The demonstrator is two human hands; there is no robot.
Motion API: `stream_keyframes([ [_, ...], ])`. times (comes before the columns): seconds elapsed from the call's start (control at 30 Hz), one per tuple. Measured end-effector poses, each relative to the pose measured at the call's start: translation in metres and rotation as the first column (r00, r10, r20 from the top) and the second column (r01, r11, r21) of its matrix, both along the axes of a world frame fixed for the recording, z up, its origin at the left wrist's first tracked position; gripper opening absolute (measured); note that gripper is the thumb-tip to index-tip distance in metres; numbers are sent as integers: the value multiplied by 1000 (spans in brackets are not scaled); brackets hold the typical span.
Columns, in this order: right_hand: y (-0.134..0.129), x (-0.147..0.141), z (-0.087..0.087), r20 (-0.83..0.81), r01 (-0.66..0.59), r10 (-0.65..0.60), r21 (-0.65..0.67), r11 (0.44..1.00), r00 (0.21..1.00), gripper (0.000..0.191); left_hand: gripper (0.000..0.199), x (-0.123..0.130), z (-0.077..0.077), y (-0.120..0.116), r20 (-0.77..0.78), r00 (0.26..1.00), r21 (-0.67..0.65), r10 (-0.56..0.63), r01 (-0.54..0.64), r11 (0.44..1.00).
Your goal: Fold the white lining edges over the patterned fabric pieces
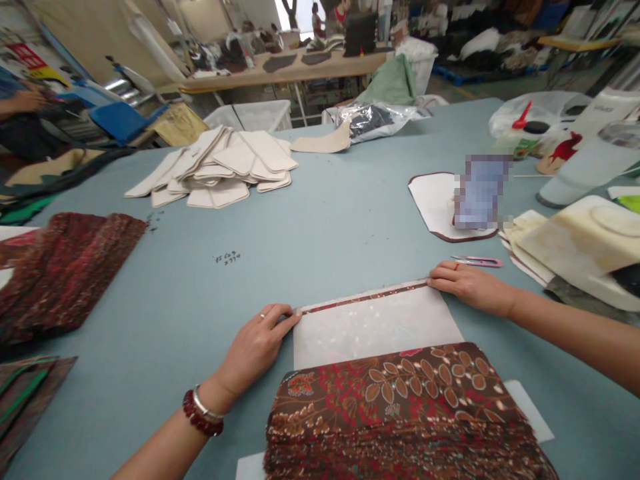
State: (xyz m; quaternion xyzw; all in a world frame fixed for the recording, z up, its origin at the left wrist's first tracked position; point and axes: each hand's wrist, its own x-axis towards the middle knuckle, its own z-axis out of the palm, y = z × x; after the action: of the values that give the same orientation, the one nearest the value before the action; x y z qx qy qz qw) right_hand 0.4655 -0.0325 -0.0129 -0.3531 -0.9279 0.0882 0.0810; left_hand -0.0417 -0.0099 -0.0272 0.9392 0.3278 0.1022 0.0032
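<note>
1. Held item: the white sheet (370, 330) lies before me on the tabletop (320, 233), a brown patterned strip (370, 298) along its far edge.
2. Fingers: my left hand (253, 350) pinches the far-left corner between thumb and forefinger; my right hand (470, 288) grips the far-right corner.
3. Containers, far side: a clear plastic bag (375, 120) holds dark folded material. Contents of the white crate (265, 115), beyond the table edge, cannot be made out.
4. Containers, right side: a red-nozzled bottle (525, 139) stands near a pale tumbler (587, 167); I cannot tell what either holds.
5. Edges: the sheet's near edge meets the patterned fabric stack (430, 380); whether it runs beneath, I cannot tell. The strip slants, its right end farther from me.
6. Room: the widest stretch runs between my hands and the cream stack (235, 167), with handwritten marks (227, 258) on it. On the right it is tighter: pink snips (487, 262) lie just beside my right hand, a dark-edged panel (433, 200) farther off.
</note>
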Motion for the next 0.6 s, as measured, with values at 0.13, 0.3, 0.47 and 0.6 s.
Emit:
stream_keyframes([
  [0.13,-3,15,0,-33,206,-206,11,978,978,31,39,0,-6,-2,54,998,11,25,-26,1000],
  [0.3,-1,-20,-2,-187,459,-479,-140,877,858,17,39,-3,-11,-3,113,992,24,50,-53,998],
  [0.47,-1,-46,1,-43,489,-501,-163,857,864,4,37,-2,-16,-3,160,985,45,65,-73,996],
  [0.6,4,-47,0,-25,517,-531,-195,833,847,8,37,2,-15,-6,188,978,48,85,-96,994],
])
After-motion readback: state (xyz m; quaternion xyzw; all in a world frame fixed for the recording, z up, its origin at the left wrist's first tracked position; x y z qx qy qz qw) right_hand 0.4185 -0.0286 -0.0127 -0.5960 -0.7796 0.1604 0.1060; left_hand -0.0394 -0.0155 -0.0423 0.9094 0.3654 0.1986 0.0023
